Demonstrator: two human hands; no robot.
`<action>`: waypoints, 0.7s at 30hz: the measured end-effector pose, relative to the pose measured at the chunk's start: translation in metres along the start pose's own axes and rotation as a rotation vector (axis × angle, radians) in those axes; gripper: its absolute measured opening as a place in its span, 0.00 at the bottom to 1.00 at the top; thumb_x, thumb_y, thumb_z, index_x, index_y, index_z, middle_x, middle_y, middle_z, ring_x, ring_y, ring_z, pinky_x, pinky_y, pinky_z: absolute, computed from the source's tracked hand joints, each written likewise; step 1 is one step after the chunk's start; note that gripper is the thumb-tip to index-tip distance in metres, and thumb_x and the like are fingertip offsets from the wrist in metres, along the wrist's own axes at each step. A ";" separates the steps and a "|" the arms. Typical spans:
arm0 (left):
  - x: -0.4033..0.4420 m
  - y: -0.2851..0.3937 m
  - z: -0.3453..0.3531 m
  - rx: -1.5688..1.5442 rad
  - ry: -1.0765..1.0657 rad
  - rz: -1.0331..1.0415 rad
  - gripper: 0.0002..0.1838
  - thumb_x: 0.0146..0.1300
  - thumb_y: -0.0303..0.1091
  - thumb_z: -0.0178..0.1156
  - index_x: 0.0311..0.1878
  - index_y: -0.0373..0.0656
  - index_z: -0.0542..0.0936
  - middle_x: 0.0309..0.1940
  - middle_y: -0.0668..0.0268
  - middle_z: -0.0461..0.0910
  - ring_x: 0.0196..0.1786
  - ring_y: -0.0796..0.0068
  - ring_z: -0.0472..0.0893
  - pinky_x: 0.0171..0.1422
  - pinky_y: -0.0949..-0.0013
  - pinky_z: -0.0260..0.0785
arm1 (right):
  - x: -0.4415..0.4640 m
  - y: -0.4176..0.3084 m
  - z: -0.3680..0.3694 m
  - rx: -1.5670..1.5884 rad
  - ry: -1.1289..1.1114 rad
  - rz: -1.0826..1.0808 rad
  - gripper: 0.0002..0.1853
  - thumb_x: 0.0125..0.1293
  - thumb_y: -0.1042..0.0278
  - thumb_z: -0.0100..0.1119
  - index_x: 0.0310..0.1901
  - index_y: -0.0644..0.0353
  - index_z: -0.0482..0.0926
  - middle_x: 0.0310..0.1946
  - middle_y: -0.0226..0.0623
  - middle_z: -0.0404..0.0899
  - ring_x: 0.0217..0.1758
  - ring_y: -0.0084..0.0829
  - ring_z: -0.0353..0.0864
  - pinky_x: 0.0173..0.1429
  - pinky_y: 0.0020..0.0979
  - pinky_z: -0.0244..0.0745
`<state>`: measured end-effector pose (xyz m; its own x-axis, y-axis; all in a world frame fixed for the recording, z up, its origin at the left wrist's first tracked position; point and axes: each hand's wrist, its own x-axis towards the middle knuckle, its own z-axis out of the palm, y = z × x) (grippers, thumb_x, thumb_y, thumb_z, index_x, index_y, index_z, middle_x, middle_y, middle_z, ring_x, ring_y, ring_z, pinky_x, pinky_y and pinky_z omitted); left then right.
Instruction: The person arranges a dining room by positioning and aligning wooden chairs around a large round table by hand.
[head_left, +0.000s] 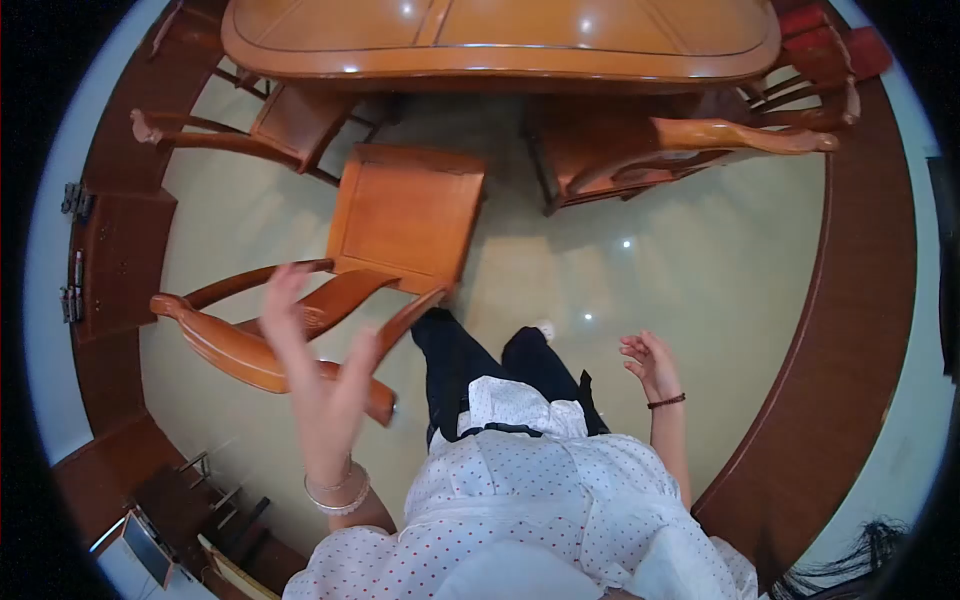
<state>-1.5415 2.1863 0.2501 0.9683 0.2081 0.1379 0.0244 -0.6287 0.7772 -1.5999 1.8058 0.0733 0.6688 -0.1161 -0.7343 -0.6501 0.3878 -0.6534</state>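
Hands apart, both empty, by a wooden chair

Closest in is the person's white dotted blouse (530, 490), with dark trousers (460, 370) below it, one leg showing just beside the near chair (400, 215). The left hand (325, 395) is raised in front of that chair's back, thumb and fingers spread wide and blurred; it grips nothing, though whether it brushes the wood I cannot tell. Pale bangles (338, 490) circle its wrist. The right hand (652, 365) is well apart from the left, to the right of the near chair — fingers loosely bent, nothing in them — and a dark bracelet (666, 401) sits on that wrist.

The near chair stands on the pale, shiny floor (700, 260), its curved back toward the person's left side and its flat seat toward the table. Left of the near chair, by the wall, is a brown cabinet (125, 260).

Beyond the near chair, a second chair (300, 120) stands to its left and a third chair (620, 150) to its right, both partly under the table edge. Past them all is the table (520, 40) itself, glossy orange-brown with rounded corners — and a red seat (870, 52) shows off beyond its right end.
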 end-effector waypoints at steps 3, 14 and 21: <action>-0.020 0.057 0.058 -0.380 -0.374 -0.183 0.35 0.56 0.31 0.64 0.66 0.37 0.59 0.63 0.56 0.60 0.70 0.62 0.57 0.70 0.59 0.52 | -0.013 -0.031 -0.076 0.129 0.056 -0.048 0.11 0.69 0.59 0.52 0.38 0.59 0.76 0.36 0.37 0.82 0.40 0.28 0.82 0.38 0.27 0.78; 0.085 0.049 0.294 -1.348 -0.529 -0.971 0.43 0.68 0.57 0.48 0.73 0.39 0.43 0.72 0.42 0.44 0.73 0.49 0.52 0.70 0.46 0.55 | 0.069 -0.219 -0.155 0.019 0.171 -0.393 0.20 0.70 0.50 0.48 0.53 0.58 0.70 0.44 0.37 0.79 0.43 0.26 0.78 0.37 0.26 0.75; 0.166 0.047 0.387 -1.348 -0.514 -1.214 0.36 0.59 0.52 0.62 0.61 0.35 0.63 0.57 0.49 0.68 0.57 0.61 0.73 0.60 0.61 0.69 | 0.128 -0.393 -0.201 -0.324 0.476 -0.743 0.15 0.71 0.57 0.48 0.50 0.58 0.74 0.38 0.31 0.78 0.37 0.22 0.77 0.35 0.22 0.72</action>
<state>-1.2837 1.9009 0.0719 0.5537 -0.3463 -0.7573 0.7230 0.6512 0.2308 -1.3314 1.4548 0.1991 0.7812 -0.6215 -0.0593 -0.2324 -0.2013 -0.9516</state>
